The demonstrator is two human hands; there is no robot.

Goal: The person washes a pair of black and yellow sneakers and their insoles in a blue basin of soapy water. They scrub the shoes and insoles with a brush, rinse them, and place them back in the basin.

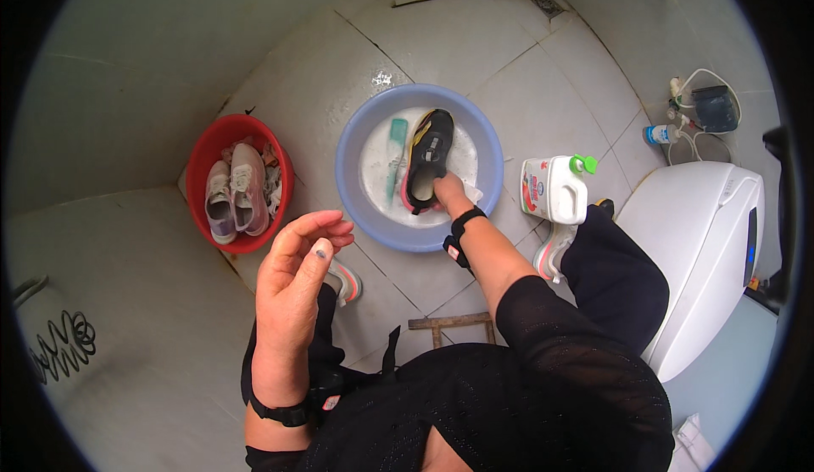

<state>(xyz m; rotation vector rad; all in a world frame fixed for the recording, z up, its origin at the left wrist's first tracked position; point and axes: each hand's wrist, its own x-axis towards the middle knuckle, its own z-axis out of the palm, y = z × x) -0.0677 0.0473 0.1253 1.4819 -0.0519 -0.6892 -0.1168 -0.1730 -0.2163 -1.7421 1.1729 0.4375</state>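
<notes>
A blue round basin (345,167) on the floor in front of me holds foamy water. In it lies a black sneaker (431,143) with a yellow-and-pink sole edge, its toe pointing away from me. My right hand (452,193) grips the sneaker at the collar near the heel; some fingertips are hidden inside the opening. Beside the shoe, on its left, a teal brush (395,154) rests in the suds. My left hand (301,264) is raised short of the basin, empty, with fingers loosely bent and the thumb apart.
At the left stands a red basin (198,209) with a pair of pale sneakers (248,188). Right of the blue basin is a white jug (555,189) with a green cap. A white toilet (695,251) is farther right; a small wooden stool (449,323) sits close to me.
</notes>
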